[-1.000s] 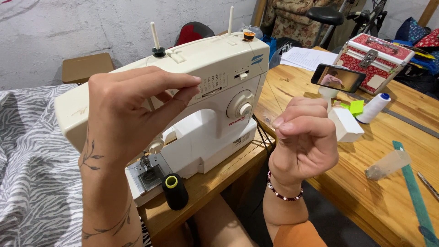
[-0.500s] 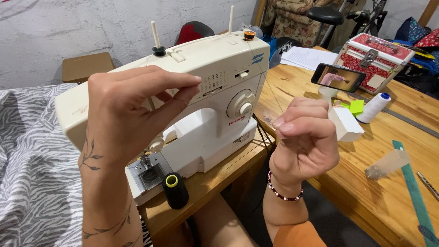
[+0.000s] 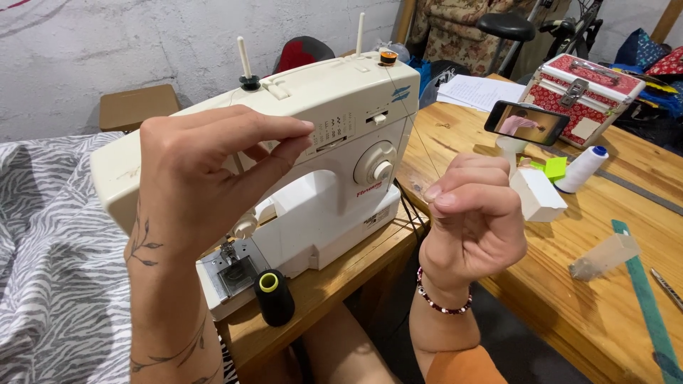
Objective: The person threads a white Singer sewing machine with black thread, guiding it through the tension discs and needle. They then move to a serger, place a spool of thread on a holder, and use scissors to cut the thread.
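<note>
Thread: a thin dark thread (image 3: 418,146) runs down from the top of the sewing machine (image 3: 320,171) to the right hand (image 3: 473,220), where thumb and forefinger pinch it shut.
Left hand: the left hand (image 3: 206,178) is raised in front of the machine body, thumb and forefinger tips close together; whether they grip the thread is too fine to tell.
Materials: cream plastic machine with a round dial, standing on a varnished wooden table (image 3: 562,284); a black thread cone (image 3: 274,297) with a yellow core stands just beside the needle plate; zebra-print fabric (image 3: 57,270) lies to the left.
Hidden: the left hand covers part of the machine front; the thread's course between the two hands is hard to make out.
</note>
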